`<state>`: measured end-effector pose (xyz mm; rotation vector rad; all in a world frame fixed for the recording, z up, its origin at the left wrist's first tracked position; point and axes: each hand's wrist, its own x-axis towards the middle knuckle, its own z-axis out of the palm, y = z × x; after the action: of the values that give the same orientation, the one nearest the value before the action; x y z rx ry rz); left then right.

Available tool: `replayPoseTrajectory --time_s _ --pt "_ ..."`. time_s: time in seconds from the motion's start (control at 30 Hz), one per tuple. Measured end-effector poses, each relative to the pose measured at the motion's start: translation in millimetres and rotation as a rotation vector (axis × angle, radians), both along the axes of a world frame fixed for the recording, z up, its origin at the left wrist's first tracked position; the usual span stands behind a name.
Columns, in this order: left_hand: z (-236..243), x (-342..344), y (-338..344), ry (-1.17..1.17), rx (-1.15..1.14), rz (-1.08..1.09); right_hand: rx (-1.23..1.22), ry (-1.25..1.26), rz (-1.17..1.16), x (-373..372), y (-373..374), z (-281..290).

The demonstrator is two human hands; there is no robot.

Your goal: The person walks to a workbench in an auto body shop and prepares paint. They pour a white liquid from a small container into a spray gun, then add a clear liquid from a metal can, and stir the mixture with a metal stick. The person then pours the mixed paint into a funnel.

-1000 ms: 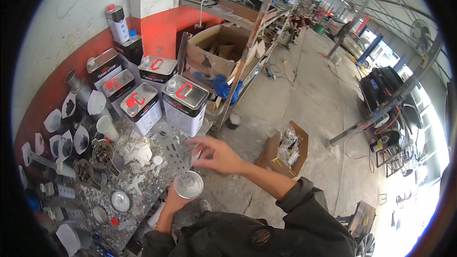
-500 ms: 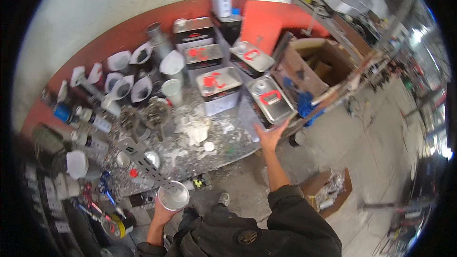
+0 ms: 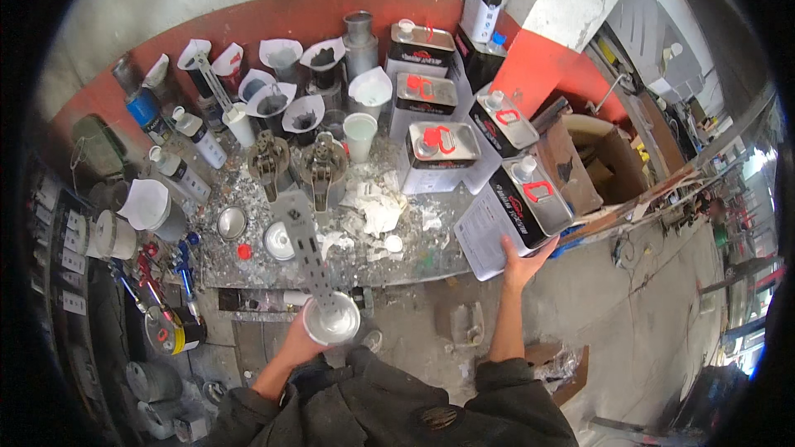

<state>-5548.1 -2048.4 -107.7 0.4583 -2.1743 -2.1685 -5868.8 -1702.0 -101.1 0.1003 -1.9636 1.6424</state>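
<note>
My left hand (image 3: 300, 343) is closed around a light-coloured cup (image 3: 351, 333) in front of the bench edge. A grey perforated stirring stick (image 3: 308, 252) stands in it, leaning away from me. At the right end of the bench my right hand (image 3: 525, 263) grips the lower front corner of a rectangular metal can (image 3: 499, 215). Its thumb lies against the front and the other fingers are partly hidden by the can. The can has a white cap and a red handle and is tilted. Behind it stands a similar can (image 3: 505, 122), with another red-capped can (image 3: 443, 154) to its left.
Cups with paper filters (image 3: 273, 103) crowd the back of the stained bench (image 3: 389, 269). Two spray guns (image 3: 323, 165) rest near its middle, beside crumpled white paper (image 3: 377, 203). Plastic bottles (image 3: 180, 172) stand left. A cardboard box (image 3: 592, 157) sits beyond the right end.
My view has swung, so the bench sits farther right in it. The can at my right hand shows more of its front. Both hands keep their holds.
</note>
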Motion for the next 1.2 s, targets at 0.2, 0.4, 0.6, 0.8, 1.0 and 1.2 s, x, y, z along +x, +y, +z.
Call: replayPoseTrajectory --time_s 0.2,0.4,0.6,0.8,1.0,1.2 --pt "-9.0 -47.0 12.5 0.058 0.03 -0.004 0.032 -0.149 0.198 87.2 20.1 65.3" --pt "-30.3 -85.7 34.6 0.085 0.033 0.073 0.118 -0.418 0.254 175.9 43.2 90.9" --pt "-43.9 -103.5 57.3 0.214 -0.069 0.115 0.345 -0.505 0.303 230.6 44.0 111.3" --pt "-42.6 -107.7 76.6 0.291 -0.172 0.137 0.578 -0.482 0.292 249.1 45.5 107.6" --pt "-37.3 -103.4 81.2 0.302 -0.211 0.115 0.748 -0.431 0.344 250.2 39.7 114.3" --pt "-42.6 -101.1 82.6 0.314 -0.239 0.111 0.86 -0.485 0.354 247.8 29.4 124.5"
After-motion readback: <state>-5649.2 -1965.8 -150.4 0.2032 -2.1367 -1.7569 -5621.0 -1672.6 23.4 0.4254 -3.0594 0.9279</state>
